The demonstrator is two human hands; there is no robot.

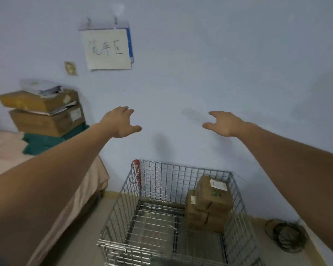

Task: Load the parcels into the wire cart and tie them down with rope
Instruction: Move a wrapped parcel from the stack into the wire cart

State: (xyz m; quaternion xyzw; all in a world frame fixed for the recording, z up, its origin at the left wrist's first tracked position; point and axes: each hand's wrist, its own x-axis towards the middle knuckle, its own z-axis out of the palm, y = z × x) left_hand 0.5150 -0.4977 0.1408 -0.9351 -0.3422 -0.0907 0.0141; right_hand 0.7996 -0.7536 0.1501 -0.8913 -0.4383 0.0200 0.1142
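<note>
Both arms are stretched forward over the wire cart, and nothing is held. The left hand is spread with its fingers loosely extended; the right hand is likewise released, thumb apart from the fingers. Both are seen against the pale wall.

The cart stands on the floor at 6 o'clock in the head view, just beside the wall. A few brown parcels are already stacked inside it, against the side at 3 o'clock; the rest of its mesh floor is bare. A red rope is hung over the cart's far corner at 11 o'clock, not yet used.

More parcels are waiting at 9 o'clock: two cardboard boxes piled on green packets, on the surface covered with a pink cloth, with a bundle of papers on top.

The boxes are judged stiff and fairly heavy, so each should be taken by two opposite sides or from beneath, with both hands. The taped faces look smooth and may slip. The green packets appear soft and are expected to sag, so support from below is advised. The loose papers could slide off if the top box is tilted.
</note>
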